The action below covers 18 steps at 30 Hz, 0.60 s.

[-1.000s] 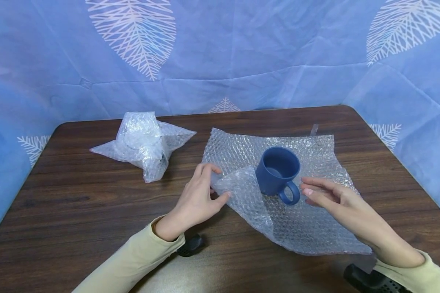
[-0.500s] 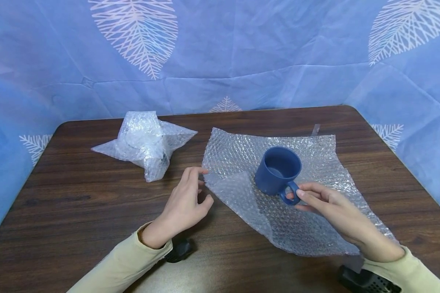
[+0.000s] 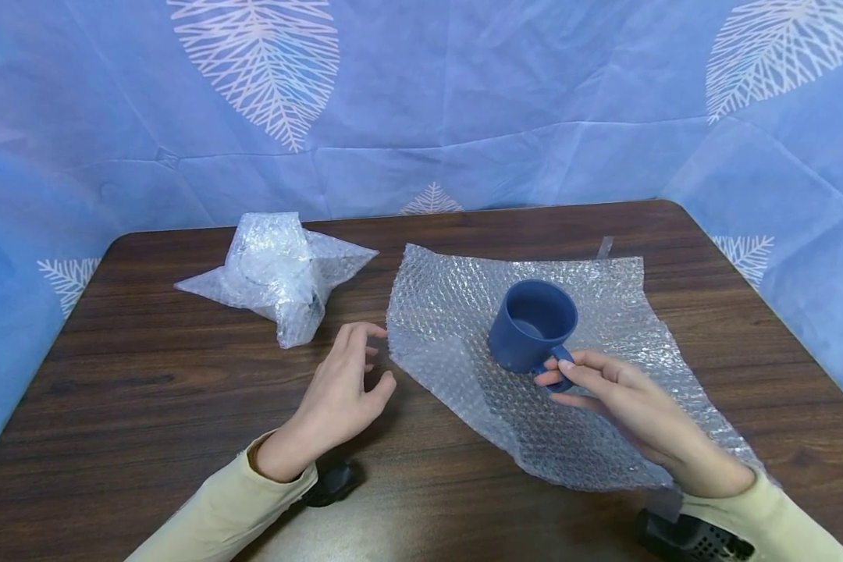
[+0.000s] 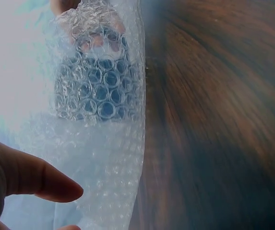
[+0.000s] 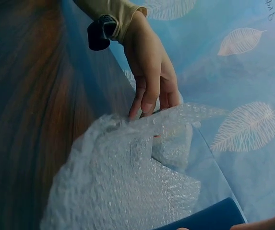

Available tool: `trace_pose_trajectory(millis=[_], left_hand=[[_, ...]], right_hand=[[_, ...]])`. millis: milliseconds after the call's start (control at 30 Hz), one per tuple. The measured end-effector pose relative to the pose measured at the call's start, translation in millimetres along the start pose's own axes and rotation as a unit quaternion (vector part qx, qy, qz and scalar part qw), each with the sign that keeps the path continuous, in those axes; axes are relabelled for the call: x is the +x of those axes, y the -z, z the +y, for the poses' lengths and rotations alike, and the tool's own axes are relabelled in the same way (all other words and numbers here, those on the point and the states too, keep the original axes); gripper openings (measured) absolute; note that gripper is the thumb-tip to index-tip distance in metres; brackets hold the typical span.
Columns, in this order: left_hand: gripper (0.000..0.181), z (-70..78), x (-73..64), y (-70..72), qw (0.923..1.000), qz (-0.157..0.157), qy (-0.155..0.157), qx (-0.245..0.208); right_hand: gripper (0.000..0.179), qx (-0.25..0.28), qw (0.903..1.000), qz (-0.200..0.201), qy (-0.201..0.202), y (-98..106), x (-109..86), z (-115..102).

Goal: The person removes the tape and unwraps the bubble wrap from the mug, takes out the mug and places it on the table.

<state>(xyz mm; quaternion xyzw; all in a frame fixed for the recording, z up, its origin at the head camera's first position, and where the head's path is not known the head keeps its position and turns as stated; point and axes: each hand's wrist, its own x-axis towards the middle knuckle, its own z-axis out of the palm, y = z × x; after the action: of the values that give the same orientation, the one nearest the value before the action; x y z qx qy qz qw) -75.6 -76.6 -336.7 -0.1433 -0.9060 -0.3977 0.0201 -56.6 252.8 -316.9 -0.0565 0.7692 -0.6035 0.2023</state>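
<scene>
A blue mug (image 3: pixel 520 339) stands upright on a spread sheet of bubble wrap (image 3: pixel 439 293), its handle turned toward the front right. My right hand (image 3: pixel 628 398) grips that handle between thumb and fingers. Off the sheet's left corner, my left hand (image 3: pixel 333 406) hovers with fingers loosely bent and nothing in them. In the left wrist view, its thumb (image 4: pixel 46 179) overlaps the bubble wrap, and the mug (image 4: pixel 99 91) shows blurred through the bubbles. The right wrist view catches only part of the mug (image 5: pixel 209 218) at the bottom, with the left hand (image 5: pixel 151 72) beyond the raised wrap edge.
A bundle wrapped in bubble wrap (image 3: pixel 270 273), with pointed corners sticking out, lies at the table's back left. Clear tape (image 3: pixel 605 247) sticks out past the sheet's back edge. A blue leaf-patterned cloth (image 3: pixel 499 86) hangs behind the wooden table (image 3: pixel 147 421).
My left hand has let go of the sheet's left corner and drawn back left; that corner has flattened outward. My right hand has moved left and taken hold of the mug's handle.
</scene>
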Motion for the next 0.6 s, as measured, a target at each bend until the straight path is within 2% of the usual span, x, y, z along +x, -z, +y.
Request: trace_pose_trajectory(millis=[300, 600], left_hand=[[0.046, -6.3, -9.5, 8.3, 0.9999, 0.003, 0.011, 0.007], [0.045, -11.4, -17.5, 12.4, 0.9996, 0.006, 0.017, 0.02]], right_hand=[[0.042, 0.017, 0.9997, 0.004, -0.019, -3, 2.2, 0], [0.03, 0.033, 0.9994, 0.009, -0.007, -2, 3.2, 2]])
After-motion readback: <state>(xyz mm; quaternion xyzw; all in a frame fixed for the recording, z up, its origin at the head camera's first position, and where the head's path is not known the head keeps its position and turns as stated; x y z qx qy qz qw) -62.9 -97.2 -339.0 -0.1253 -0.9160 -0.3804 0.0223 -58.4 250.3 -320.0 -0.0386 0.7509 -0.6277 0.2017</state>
